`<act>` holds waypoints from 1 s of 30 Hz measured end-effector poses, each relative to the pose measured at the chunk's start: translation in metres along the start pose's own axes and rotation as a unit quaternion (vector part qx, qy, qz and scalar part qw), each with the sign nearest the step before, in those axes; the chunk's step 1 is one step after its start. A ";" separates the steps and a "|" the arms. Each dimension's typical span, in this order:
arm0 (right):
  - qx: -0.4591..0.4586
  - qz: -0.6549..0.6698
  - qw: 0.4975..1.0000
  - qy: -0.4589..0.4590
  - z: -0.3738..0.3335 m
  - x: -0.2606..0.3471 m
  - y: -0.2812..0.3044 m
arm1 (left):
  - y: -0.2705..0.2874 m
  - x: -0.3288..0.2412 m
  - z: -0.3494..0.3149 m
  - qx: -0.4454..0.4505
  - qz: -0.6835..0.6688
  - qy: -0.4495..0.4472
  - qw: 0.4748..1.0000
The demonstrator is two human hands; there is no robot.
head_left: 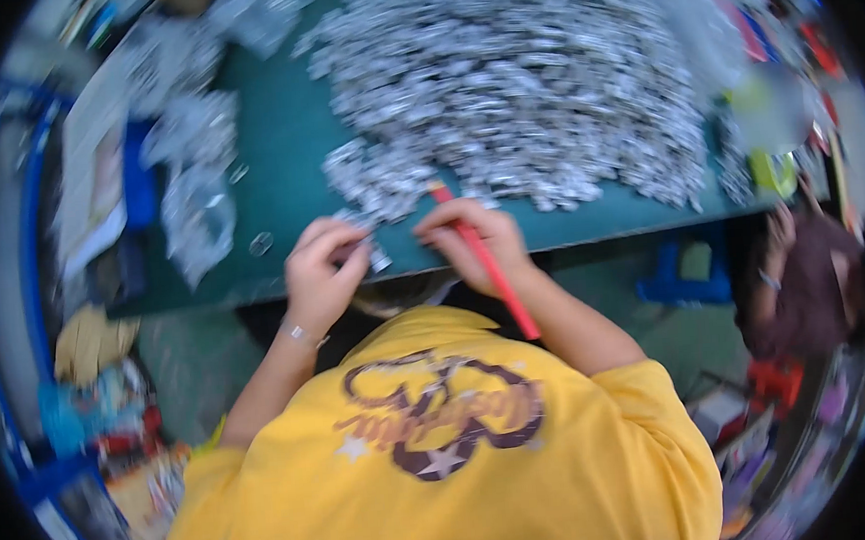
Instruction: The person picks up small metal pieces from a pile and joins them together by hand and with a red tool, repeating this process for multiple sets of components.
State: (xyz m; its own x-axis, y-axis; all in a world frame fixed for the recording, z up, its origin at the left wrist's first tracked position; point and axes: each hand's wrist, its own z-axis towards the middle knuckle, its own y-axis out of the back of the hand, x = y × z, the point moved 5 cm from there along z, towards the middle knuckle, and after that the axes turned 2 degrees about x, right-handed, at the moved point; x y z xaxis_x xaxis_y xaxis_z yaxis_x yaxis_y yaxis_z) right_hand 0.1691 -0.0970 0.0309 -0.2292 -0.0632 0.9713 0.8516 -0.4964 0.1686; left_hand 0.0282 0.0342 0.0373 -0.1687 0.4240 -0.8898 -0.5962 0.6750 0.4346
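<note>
My left hand (327, 267) is closed in a pinch at the table's near edge, on a small shiny silver piece (380, 258) that shows beside the fingertips. My right hand (481, 242) has its fingers curled around a long, red stick-like tool (498, 280). The tool's pale yellowish end points at the pile and its other end reaches back along the forearm; its exact kind is too blurred to tell. Just beyond both hands, a small cluster of silver pieces (381, 178) adjoins a very large heap of similar flat silver pieces (509, 74).
Clear plastic bags (198, 211) lie on the green table (279, 150) at the left, near a small ring-shaped item (261, 244). A blue stool (688, 270) stands under the right side. Another person (804, 279) sits at the far right, close to more bags.
</note>
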 end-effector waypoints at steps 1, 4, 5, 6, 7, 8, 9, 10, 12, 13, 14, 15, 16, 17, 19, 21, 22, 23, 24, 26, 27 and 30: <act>-0.010 0.062 0.998 -0.018 -0.002 -0.003 -0.003 | 0.001 0.001 0.001 -0.008 -0.029 0.006 1.000; -0.013 0.152 0.985 -0.082 -0.001 0.002 -0.016 | 0.008 -0.003 0.000 -0.035 -0.114 0.027 0.992; 0.007 0.151 0.983 -0.101 0.000 0.005 -0.022 | 0.012 -0.003 -0.004 -0.048 -0.150 0.039 0.987; 0.019 0.151 0.983 -0.104 0.001 0.007 -0.026 | 0.012 -0.002 -0.006 -0.059 -0.192 0.046 0.979; 0.033 0.164 0.980 -0.105 0.002 0.009 -0.031 | 0.011 0.001 -0.007 -0.067 -0.192 0.051 0.978; 0.045 0.177 0.977 -0.107 0.003 0.011 -0.035 | 0.011 0.000 -0.008 -0.075 -0.217 0.009 0.973; 0.038 0.209 0.968 -0.135 0.004 0.013 -0.038 | 0.010 -0.002 -0.009 -0.081 -0.243 -0.035 0.966; 0.040 0.207 0.968 -0.138 0.004 0.012 -0.039 | 0.010 -0.004 -0.011 -0.083 -0.245 -0.033 0.965; 0.007 0.177 0.983 -0.053 0.007 0.014 -0.036 | 0.010 -0.012 -0.013 -0.071 -0.212 -0.053 0.973; -0.002 0.179 0.983 -0.037 0.008 0.011 -0.034 | 0.009 -0.010 -0.013 -0.071 -0.220 -0.054 0.971; -0.005 0.161 0.987 0.021 0.010 0.012 -0.032 | 0.009 -0.011 -0.015 -0.072 -0.220 -0.051 0.971; -0.009 0.138 0.989 0.045 0.010 0.013 -0.030 | 0.006 -0.008 -0.016 -0.045 -0.252 0.017 0.966; -0.012 0.115 0.991 0.070 0.009 0.014 -0.027 | 0.003 -0.005 -0.017 -0.019 -0.283 0.084 0.955; -0.011 0.116 0.991 0.069 0.010 0.014 -0.027 | 0.004 -0.008 -0.016 0.003 -0.225 0.091 0.970; -0.008 0.126 0.990 0.064 0.007 0.015 -0.025 | 0.007 -0.012 -0.016 0.009 -0.179 0.069 0.981; -0.004 0.156 0.987 0.049 0.008 0.015 -0.024 | 0.006 -0.010 -0.014 0.003 -0.166 0.044 0.985; -0.010 0.176 0.984 0.040 0.007 0.015 -0.024 | 0.006 -0.009 -0.016 0.001 -0.170 0.040 0.985; -0.014 0.182 0.983 0.016 0.005 0.012 -0.022 | 0.006 -0.010 -0.018 0.002 -0.166 0.047 0.985; -0.028 0.207 0.977 -0.031 0.005 0.011 -0.020 | 0.006 -0.012 -0.019 0.004 -0.163 0.050 0.985; -0.018 0.214 0.974 -0.068 0.004 0.007 -0.018 | 0.007 -0.013 -0.020 0.006 -0.148 0.037 0.988; -0.017 0.212 0.974 -0.071 0.003 0.007 -0.018 | 0.007 -0.015 -0.020 0.008 -0.133 0.021 0.991; 0.027 0.280 0.954 -0.102 0.001 0.004 -0.025 | 0.005 -0.016 -0.024 -0.014 -0.191 0.023 0.981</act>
State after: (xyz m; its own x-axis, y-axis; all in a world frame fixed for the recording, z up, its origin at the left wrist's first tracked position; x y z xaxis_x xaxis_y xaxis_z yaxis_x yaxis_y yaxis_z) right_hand 0.1475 -0.0836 0.0308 0.3613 -0.1336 0.9228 0.8373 -0.3891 -0.3841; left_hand 0.0090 0.0168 0.0505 0.0365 0.1158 -0.9926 -0.6433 0.7628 0.0653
